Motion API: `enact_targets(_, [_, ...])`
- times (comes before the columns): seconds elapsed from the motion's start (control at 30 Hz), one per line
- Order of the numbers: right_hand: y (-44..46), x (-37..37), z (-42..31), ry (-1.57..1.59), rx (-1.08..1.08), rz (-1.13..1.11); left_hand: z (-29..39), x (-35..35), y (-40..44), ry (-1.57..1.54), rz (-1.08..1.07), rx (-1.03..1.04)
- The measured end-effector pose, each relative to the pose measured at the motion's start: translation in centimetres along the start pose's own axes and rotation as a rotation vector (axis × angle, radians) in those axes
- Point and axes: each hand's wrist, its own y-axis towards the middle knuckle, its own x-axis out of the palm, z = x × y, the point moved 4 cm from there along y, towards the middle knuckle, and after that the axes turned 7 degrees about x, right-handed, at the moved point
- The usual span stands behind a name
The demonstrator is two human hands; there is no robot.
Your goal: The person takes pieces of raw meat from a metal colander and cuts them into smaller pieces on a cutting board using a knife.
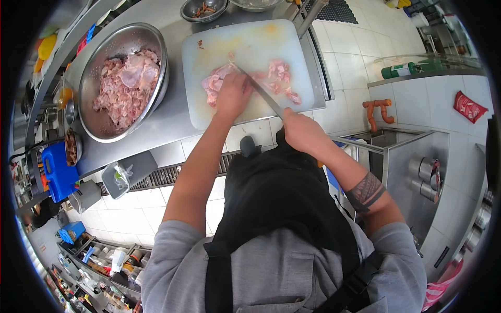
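A large kitchen knife (265, 94) slants across the white cutting board (206, 44), its handle wrapped in my right hand (302, 133). The fingers of my left hand (234, 95) are curled down on a piece of raw chicken (213, 83), holding it against the board. The blade lies right beside those fingers, with its tip at the upper edge of the piece. To the right of the blade are cut raw chicken pieces (279, 73). A perforated steel colander (163, 68) heaped with raw chicken (128, 86) stands left of the board.
Small metal bowls (203, 20) sit behind the board on the steel counter (175, 112). Below the counter's front edge is a grey bin (141, 168) with plastic inside. A blue jug (59, 166) stands at the left. A floor drain grate (177, 170) runs below.
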Motion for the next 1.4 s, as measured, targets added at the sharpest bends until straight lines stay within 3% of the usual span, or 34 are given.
enact_targets(0.17, [-1.6,-0.2,0.7,-0.05,0.07,0.001,0.6,0.4,0.1,0.036,0.021,-0.076])
enact_targets(0.23, [-1.7,-0.2,0.8,-0.063,0.06,0.062,1.4,-0.1,0.7,0.038,0.1,0.068])
enact_targets(0.33, [-1.6,-0.1,1.1,-0.064,0.038,0.081,2.5,-0.4,1.2,0.041,0.18,0.065])
enact_targets(0.53, [-1.6,-0.6,1.4,-0.075,0.063,0.04,1.6,0.4,1.4,0.01,0.053,0.003])
enact_targets(0.87, [1.9,0.8,2.0,0.048,0.105,-0.021,0.7,0.9,3.1,-0.053,0.049,0.067])
enact_targets(0.93, [4.3,1.5,1.9,0.123,0.019,0.151,0.0,1.2,4.3,-0.144,-0.061,-0.007])
enact_targets(1.07, [8.5,0.0,-0.7,0.158,-0.106,0.241,0.0,1.3,4.4,-0.091,-0.096,0.054])
enact_targets(1.17, [8.1,0.0,-1.0,0.201,-0.066,0.259,0.2,1.6,3.7,-0.028,-0.03,0.176])
enact_targets(1.23, [4.8,0.5,0.5,0.155,-0.101,0.336,0.3,1.5,3.3,-0.043,0.085,0.136])
enact_targets(1.3, [2.0,1.1,2.2,0.104,0.086,0.052,0.4,1.3,3.2,-0.035,0.047,0.114])
enact_targets(1.4, [-1.3,1.2,3.9,0.106,0.121,0.016,0.0,1.5,3.0,0.008,0.069,0.124])
